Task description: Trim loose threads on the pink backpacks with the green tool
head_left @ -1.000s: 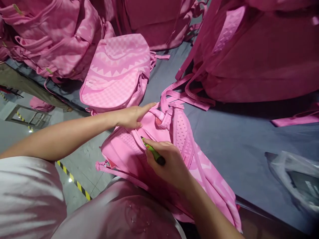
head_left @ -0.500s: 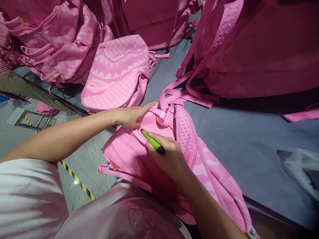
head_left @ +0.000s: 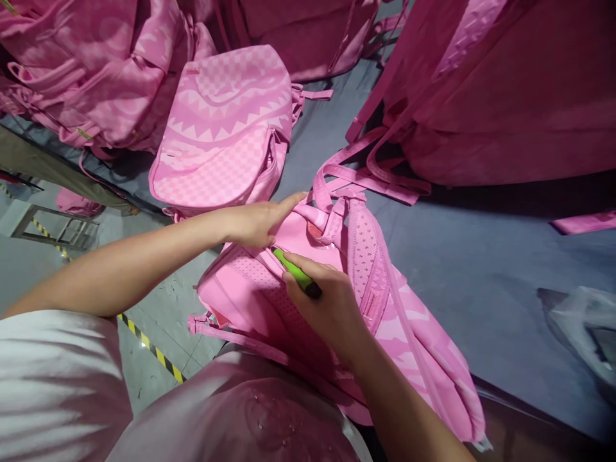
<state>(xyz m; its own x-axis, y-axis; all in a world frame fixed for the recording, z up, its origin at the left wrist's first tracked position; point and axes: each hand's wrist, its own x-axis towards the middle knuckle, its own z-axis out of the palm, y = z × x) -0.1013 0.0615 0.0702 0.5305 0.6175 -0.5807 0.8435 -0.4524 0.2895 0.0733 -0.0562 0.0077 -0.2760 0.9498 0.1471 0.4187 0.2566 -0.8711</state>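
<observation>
Head view: right hand (head_left: pixel 332 305) has its fingers closed around a green pen-shaped tool (head_left: pixel 297 273), black end toward the palm, other end down at a seam on the pink backpack (head_left: pixel 257 314); contact at the tip too small to confirm. Left hand (head_left: pixel 255 223) is on the same backpack, just past the tool tip — thumb stretched out toward the top straps, other fingers bent down on the panel; can't tell if they pinch fabric or just press. That backpack lies back panel up, partly on the grey desk (head_left: pixel 462 276) at its near edge, lower part against the wearer's front. Checkered backpack (head_left: pixel 224 131) lies just beyond the left forearm, zigzag print up. Backpack pile (head_left: pixel 106 77) at far left, large dark-pink bag (head_left: pixel 510 115) at far right, its straps trailing toward the work. Clear plastic bag (head_left: pixel 580 321) on the desk, right side — contents unclear.
</observation>
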